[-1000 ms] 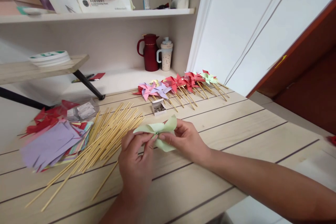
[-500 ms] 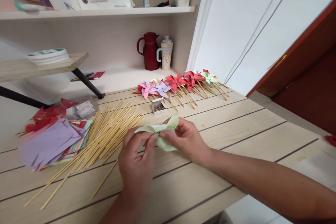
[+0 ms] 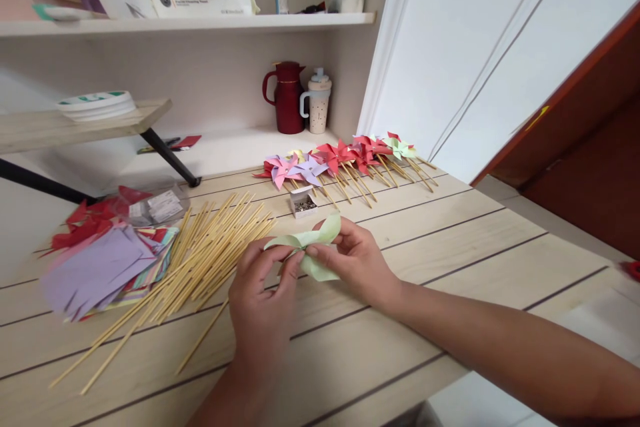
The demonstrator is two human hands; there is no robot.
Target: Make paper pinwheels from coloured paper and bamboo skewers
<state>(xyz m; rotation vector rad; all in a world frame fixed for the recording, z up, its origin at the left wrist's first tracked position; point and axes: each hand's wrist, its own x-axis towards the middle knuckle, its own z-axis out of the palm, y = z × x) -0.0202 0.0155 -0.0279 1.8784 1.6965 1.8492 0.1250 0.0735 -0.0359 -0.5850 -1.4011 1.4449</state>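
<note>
Between my two hands, just above the table, is a light green paper pinwheel with its blades folded toward the middle. My left hand pinches it near its centre from the left. From the right, my right hand grips the folded paper, thumb close to the left fingertips. Whatever lies under the fingertips at the centre is hidden. Just beyond my hands stands a small open box of metal pins. Left of my left hand lies a spread of thin wooden sticks.
Finished pinwheels on sticks lie in a row at the back. Purple cut paper sheets and a clear plastic package are at the left. A dark red jug and a cup stand behind, below a shelf.
The view has shifted slightly. Both hands keep hold of the green paper, which sits at nearly the same spot with its blades slightly turned.
</note>
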